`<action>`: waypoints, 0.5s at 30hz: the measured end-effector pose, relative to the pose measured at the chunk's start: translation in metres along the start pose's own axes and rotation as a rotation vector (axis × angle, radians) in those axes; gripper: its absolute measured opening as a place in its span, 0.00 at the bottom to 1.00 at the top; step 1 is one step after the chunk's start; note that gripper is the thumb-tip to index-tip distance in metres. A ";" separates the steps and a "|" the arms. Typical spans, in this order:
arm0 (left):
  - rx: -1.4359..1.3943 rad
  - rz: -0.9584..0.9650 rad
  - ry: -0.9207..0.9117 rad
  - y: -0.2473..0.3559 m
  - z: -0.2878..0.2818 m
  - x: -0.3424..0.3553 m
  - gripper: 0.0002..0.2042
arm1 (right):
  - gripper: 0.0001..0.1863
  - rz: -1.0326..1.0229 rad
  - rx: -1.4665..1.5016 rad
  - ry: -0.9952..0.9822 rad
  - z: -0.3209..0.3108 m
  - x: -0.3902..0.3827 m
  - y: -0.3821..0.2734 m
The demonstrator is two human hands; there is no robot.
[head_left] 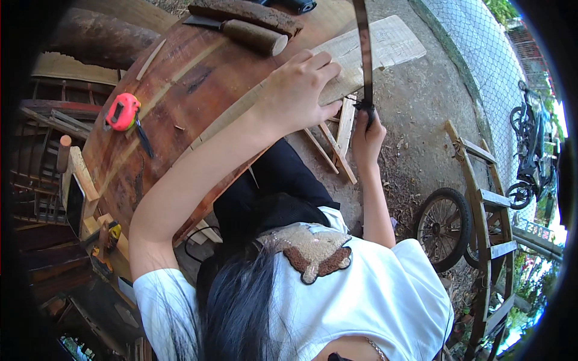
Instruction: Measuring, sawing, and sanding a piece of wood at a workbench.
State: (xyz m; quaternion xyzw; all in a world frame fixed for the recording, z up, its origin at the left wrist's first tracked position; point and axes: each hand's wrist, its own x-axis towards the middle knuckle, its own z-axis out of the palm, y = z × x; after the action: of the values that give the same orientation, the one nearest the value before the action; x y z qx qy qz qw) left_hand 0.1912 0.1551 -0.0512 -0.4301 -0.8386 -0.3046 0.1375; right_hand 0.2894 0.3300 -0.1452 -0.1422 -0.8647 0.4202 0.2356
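Observation:
A pale wooden plank (388,43) lies along the edge of the reddish wooden tabletop (180,90). My left hand (304,90) grips it from above, fingers bent over its surface. At the plank's near edge, my right hand (367,131) is closed on the black handle of a saw (364,36), whose long narrow blade points away across the plank. A wooden-handled knife (254,37) and a dark wood piece (244,15) sit near the back of the table. A pink tape measure (122,111) with a dark slim tool beside it lies on the left.
Wooden strips (344,135) stand below the plank. At the right are a spoked wheel (445,231), a wooden ladder-like frame (494,198), a mesh fence (457,30) and a parked two-wheeler (530,150). Stacked timber (57,120) and a yellow tool (113,231) are at the left.

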 end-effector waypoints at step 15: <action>0.072 0.035 0.028 0.000 0.005 0.000 0.18 | 0.07 -0.099 0.017 0.025 0.008 -0.005 0.025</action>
State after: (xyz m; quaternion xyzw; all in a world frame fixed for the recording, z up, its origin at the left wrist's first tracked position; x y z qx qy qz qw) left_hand 0.1915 0.1586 -0.0547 -0.4352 -0.8394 -0.2777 0.1700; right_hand 0.2900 0.3378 -0.1711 -0.1026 -0.8642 0.4135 0.2677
